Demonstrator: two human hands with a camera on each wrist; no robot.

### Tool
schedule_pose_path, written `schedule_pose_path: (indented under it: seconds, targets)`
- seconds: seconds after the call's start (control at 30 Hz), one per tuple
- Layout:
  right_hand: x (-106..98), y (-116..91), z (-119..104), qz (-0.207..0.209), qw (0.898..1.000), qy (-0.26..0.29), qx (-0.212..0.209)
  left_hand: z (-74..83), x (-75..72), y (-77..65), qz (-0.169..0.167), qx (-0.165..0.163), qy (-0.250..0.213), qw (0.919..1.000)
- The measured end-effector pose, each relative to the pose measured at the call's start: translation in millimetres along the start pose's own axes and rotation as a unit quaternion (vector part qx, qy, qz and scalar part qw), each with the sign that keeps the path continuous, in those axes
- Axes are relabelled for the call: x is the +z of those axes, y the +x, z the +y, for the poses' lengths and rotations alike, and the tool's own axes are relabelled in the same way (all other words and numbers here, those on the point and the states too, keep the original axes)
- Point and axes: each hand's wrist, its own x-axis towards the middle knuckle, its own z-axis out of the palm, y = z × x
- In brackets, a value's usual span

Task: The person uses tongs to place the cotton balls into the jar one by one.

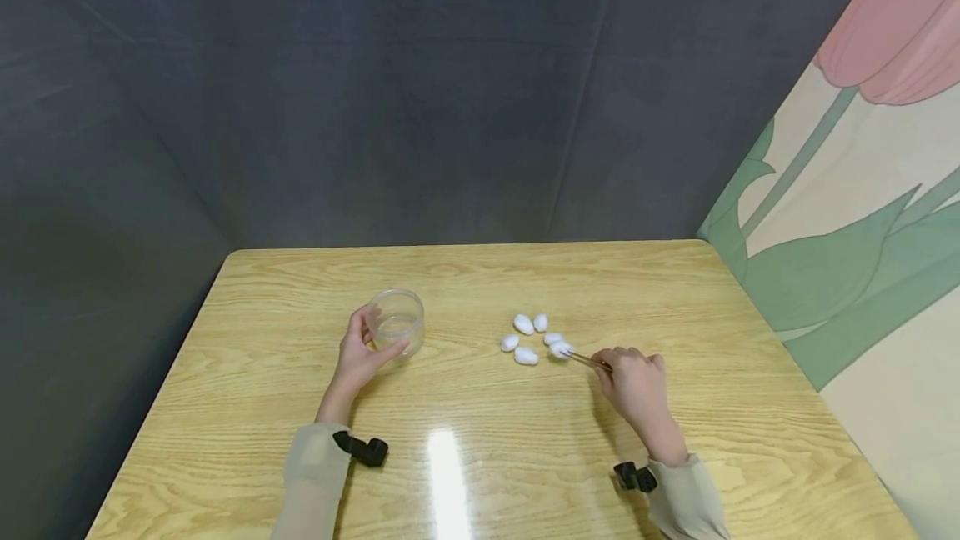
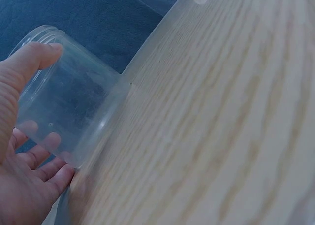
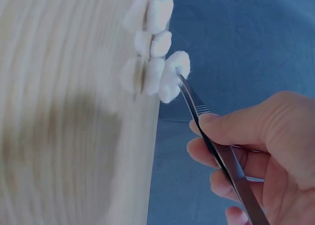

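My left hand [image 1: 357, 361] grips a clear plastic jar [image 1: 397, 325] standing on the table, thumb on the near side and fingers round the far side. In the left wrist view the jar [image 2: 74, 94] shows a ridged rim and see-through walls with nothing inside. My right hand [image 1: 634, 383] pinches metal tweezers [image 3: 221, 158] between thumb and fingers. Their tips hold a white cotton ball [image 3: 175, 76], which in the right wrist view appears raised off the tabletop. Several other cotton balls [image 1: 527, 356] lie in a loose cluster left of the tweezers.
The wooden table [image 1: 480, 273] has a bright light reflection near its front. A dark cloth [image 1: 420, 107] hangs behind and along the left side. At the right is a wall [image 1: 885, 273] painted with flowers. Each wrist wears a small black camera mount.
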Motion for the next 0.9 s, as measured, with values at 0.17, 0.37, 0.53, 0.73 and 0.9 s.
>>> schedule_pose_path:
  seconds: [0.17,0.37,0.53,0.73,0.9]
  targets:
    - [-3,1,-2,0.012,1.0,0.008,0.0,0.5,0.0,0.3,-0.002,0.001,0.0,1.0]
    - [-6,3,-4,0.02,1.0,0.016,0.004,5.2,0.1,-1.0,-0.002,-0.001,0.005,1.0]
    - [-8,4,-5,0.018,1.0,0.022,0.008,1.2,0.2,0.7,0.0,0.003,0.006,1.0]
    - [-10,7,-6,0.026,0.999,0.029,0.009,1.0,0.3,1.6,0.0,0.005,-0.001,1.0]
    - [-13,10,-8,0.033,0.999,0.031,0.011,0.8,1.0,1.2,0.003,0.007,0.0,1.0]
